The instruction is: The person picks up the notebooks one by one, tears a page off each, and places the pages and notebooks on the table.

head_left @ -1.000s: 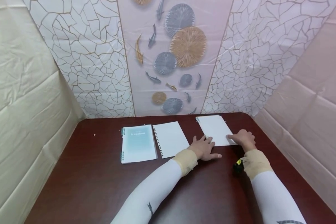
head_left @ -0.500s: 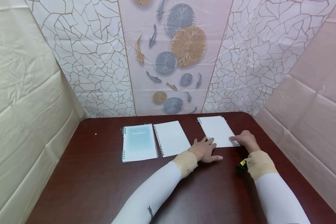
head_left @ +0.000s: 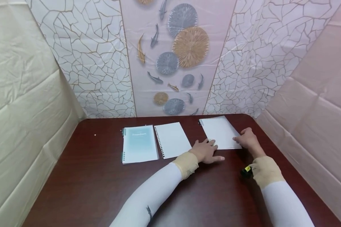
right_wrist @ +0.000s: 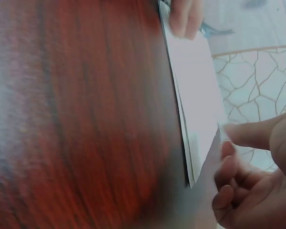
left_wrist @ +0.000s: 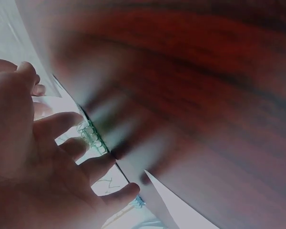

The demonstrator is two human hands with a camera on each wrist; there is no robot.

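A spiral-bound notebook (head_left: 217,130) with a blank white page up lies at the table's back right. On its near left corner rests my left hand (head_left: 205,151), fingers spread and thumb out to the side. In the left wrist view, the fingers (left_wrist: 96,168) lie over the binding coils (left_wrist: 91,136). At the notebook's right edge, my right hand (head_left: 248,141) pinches a page between thumb and curled fingers. The right wrist view shows the page (right_wrist: 195,76) with its corner bent up at the thumb; the sheets under it lie flat.
Left of the hands lie a loose white sheet (head_left: 172,138) with punched holes and a blue-white spiral notebook (head_left: 140,146) marked "freedom". A black object with a yellow label (head_left: 246,171) sits beside the right wrist. Cloth walls (head_left: 102,63) border the dark red table (head_left: 102,195).
My right hand has shifted slightly right and turned a little, and the page's right edge now looks raised. My left hand stays in place on the notebook.
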